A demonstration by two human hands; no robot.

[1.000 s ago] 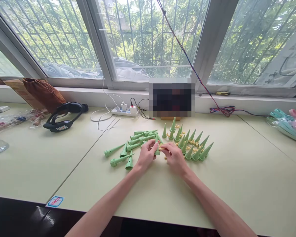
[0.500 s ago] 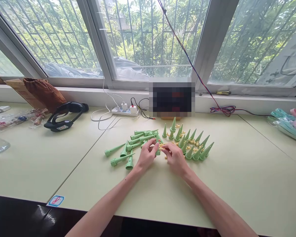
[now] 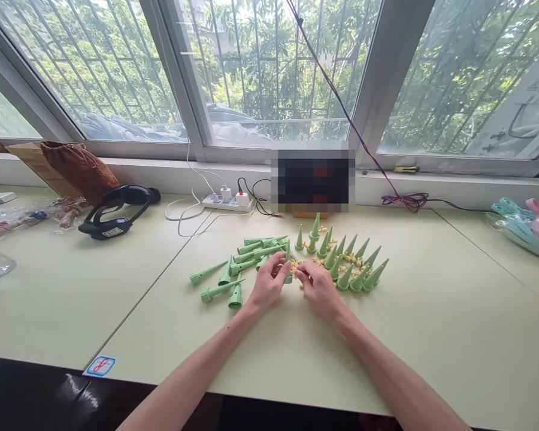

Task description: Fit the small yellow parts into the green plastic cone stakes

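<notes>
My left hand (image 3: 266, 282) is closed around a green plastic cone spike (image 3: 288, 268) at the middle of the table. My right hand (image 3: 318, 286) meets it from the right, fingers pinched at the spike's side on something small I cannot make out. A heap of long green spikes (image 3: 240, 263) lies flat to the left of my hands. To the right, several green cones (image 3: 353, 263) stand upright with small yellow pieces (image 3: 351, 258) scattered among them.
A pale green table (image 3: 431, 323) runs under a barred window. Black headset (image 3: 117, 209), brown pouch (image 3: 78, 167) and plastic bags (image 3: 22, 216) lie at the left. A power strip (image 3: 227, 202) with cables sits by the sill. Pastel clips in a bag (image 3: 525, 227) lie at the far right.
My hands have stayed in place; only the fingers have shifted slightly around the spike, and the right fingertips have moved closer to it.
</notes>
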